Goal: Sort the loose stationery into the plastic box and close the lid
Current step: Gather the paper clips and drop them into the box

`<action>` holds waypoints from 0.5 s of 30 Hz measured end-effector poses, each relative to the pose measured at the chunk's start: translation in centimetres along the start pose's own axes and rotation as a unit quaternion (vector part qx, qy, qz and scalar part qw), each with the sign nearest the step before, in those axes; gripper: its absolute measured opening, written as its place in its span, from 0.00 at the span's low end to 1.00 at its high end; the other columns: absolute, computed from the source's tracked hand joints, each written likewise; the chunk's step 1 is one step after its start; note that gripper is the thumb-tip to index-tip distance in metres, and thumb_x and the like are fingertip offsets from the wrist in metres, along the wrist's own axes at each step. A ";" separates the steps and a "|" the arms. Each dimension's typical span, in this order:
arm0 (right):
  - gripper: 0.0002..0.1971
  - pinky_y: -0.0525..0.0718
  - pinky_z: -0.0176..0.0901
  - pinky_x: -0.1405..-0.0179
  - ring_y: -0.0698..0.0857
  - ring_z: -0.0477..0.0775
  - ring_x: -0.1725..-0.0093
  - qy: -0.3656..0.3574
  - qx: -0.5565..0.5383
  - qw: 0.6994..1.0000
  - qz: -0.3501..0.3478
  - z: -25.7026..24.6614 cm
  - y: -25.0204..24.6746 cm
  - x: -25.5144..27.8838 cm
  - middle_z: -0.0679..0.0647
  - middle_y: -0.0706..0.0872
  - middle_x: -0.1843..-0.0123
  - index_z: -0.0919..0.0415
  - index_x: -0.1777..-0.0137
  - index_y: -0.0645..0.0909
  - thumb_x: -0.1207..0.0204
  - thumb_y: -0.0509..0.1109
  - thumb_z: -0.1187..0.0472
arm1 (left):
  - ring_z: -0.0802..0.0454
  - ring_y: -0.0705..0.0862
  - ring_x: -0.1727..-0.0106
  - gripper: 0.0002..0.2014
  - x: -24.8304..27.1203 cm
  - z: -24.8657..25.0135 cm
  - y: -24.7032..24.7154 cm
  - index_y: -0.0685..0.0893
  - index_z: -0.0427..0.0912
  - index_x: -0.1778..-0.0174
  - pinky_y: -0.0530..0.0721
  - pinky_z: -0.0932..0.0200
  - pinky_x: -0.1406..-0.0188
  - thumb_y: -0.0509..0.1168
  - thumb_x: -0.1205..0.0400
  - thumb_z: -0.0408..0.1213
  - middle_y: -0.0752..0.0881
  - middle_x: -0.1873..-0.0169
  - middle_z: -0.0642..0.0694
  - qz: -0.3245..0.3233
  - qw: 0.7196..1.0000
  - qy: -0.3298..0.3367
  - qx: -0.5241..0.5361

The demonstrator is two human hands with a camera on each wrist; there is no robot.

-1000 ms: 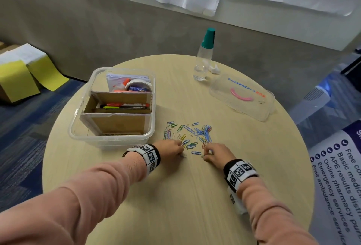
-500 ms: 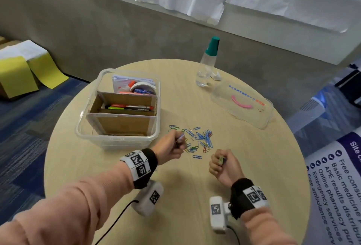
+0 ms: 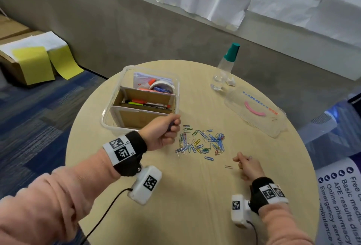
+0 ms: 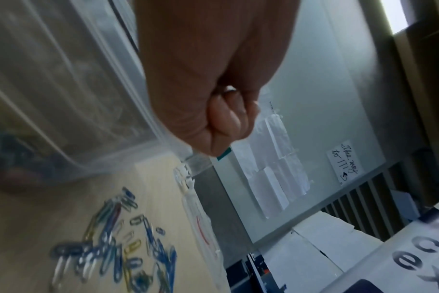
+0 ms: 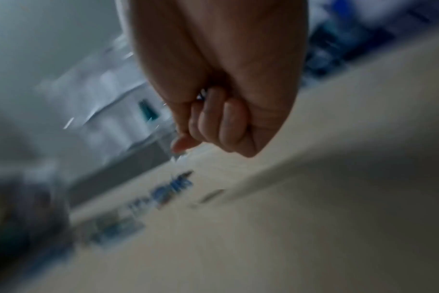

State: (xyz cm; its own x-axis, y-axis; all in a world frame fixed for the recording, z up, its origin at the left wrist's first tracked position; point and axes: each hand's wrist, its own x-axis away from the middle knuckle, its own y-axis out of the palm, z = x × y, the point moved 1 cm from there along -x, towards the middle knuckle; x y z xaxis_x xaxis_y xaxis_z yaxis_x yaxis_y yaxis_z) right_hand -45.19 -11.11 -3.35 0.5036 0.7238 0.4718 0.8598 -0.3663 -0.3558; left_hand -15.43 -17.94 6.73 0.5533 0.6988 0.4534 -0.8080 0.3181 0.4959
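A heap of coloured paper clips lies in the middle of the round table. My left hand is a fist gripping paper clips, raised by the front right corner of the clear plastic box. In the left wrist view a bit of wire shows inside the fist, with the heap below. My right hand is curled round paper clips to the right of the heap; the blurred right wrist view shows a glint in that fist. The clear lid lies at the right.
One loose clip lies just left of my right hand. Cardboard dividers in the box hold pens, tape and glue. A green-capped bottle stands behind the lid. Boxes with yellow paper sit on the floor at left.
Both hands left the heap and closed into fists on clips. The left hand rose toward the box's corner; the right hand drew back to the right, and one clip now lies beside it.
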 end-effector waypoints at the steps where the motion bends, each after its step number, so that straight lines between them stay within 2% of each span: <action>1: 0.12 0.70 0.38 0.71 0.76 0.53 0.68 -0.053 0.127 0.990 0.027 0.0 -0.1 -0.2 0.53 0.78 0.72 0.61 0.65 0.81 0.21 0.66 0.57 | 0.60 0.60 0.86 0.19 0.2 0.4 -0.5 0.66 0.48 0.73 0.55 0.69 0.88 0.51 0.14 0.46 0.64 0.83 0.55 0.013 1.000 0.004 -0.006; 2: 0.09 0.72 0.40 0.65 0.78 0.54 0.63 -0.089 0.212 0.973 0.034 0.1 -0.2 -0.4 0.54 0.81 0.68 0.59 0.65 0.82 0.25 0.71 0.58 | 0.60 0.59 0.85 0.20 0.5 0.8 -1.0 0.65 0.49 0.73 0.55 0.68 0.88 0.51 0.14 0.47 0.63 0.83 0.55 0.024 1.000 0.008 -0.010; 3: 0.06 0.71 0.40 0.63 0.78 0.54 0.62 -0.105 0.272 0.956 0.026 0.1 -0.1 -0.3 0.52 0.82 0.67 0.56 0.64 0.82 0.29 0.75 0.58 | 0.60 0.59 0.85 0.20 0.7 1.1 -1.4 0.65 0.49 0.74 0.55 0.68 0.88 0.51 0.14 0.47 0.62 0.82 0.55 0.033 0.999 0.012 -0.015; 6: 0.07 0.71 0.37 0.60 0.78 0.52 0.60 -0.101 0.377 0.920 0.004 1.1 0.3 -0.7 0.49 0.79 0.65 0.50 0.62 0.81 0.33 0.78 0.57 | 0.59 0.61 0.83 0.19 1.4 2.1 -2.5 0.67 0.48 0.71 0.57 0.68 0.86 0.50 0.13 0.46 0.64 0.81 0.54 0.052 0.997 0.031 -0.043; 10: 0.07 0.71 0.37 0.56 0.79 0.52 0.56 -0.107 0.445 0.889 -0.020 1.0 0.7 -0.9 0.51 0.81 0.58 0.50 0.65 0.78 0.27 0.72 0.56 | 0.60 0.65 0.79 0.15 2.0 3.5 -4.1 0.77 0.45 0.62 0.63 0.71 0.85 0.52 0.13 0.42 0.69 0.77 0.53 0.089 0.990 0.062 -0.093; 14: 0.08 0.71 0.38 0.59 0.77 0.53 0.56 -0.074 0.545 0.831 -0.080 0.1 1.6 -0.1 0.56 0.81 0.55 0.57 0.60 0.74 0.21 0.61 0.57 | 0.58 0.68 0.73 0.10 2.6 4.9 -5.8 0.80 0.42 0.54 0.68 0.70 0.80 0.54 0.14 0.40 0.73 0.73 0.50 0.143 0.977 0.045 -0.151; 15: 0.08 0.70 0.39 0.61 0.76 0.53 0.59 -0.069 0.532 0.839 -0.091 -0.3 2.0 0.3 0.57 0.80 0.57 0.59 0.59 0.75 0.20 0.59 0.59 | 0.58 0.68 0.73 0.09 2.7 5.3 -6.3 0.79 0.41 0.54 0.68 0.69 0.79 0.55 0.14 0.39 0.73 0.72 0.49 0.156 0.973 0.041 -0.163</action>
State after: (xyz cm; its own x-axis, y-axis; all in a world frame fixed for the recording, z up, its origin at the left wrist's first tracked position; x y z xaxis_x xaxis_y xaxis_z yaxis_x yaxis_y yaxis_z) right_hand -43.27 -11.84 -3.67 0.2941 0.7985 0.5252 0.3232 0.4341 -0.8409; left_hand -7.78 -21.42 8.79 0.2627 0.8389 0.4766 -0.9631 0.2582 0.0764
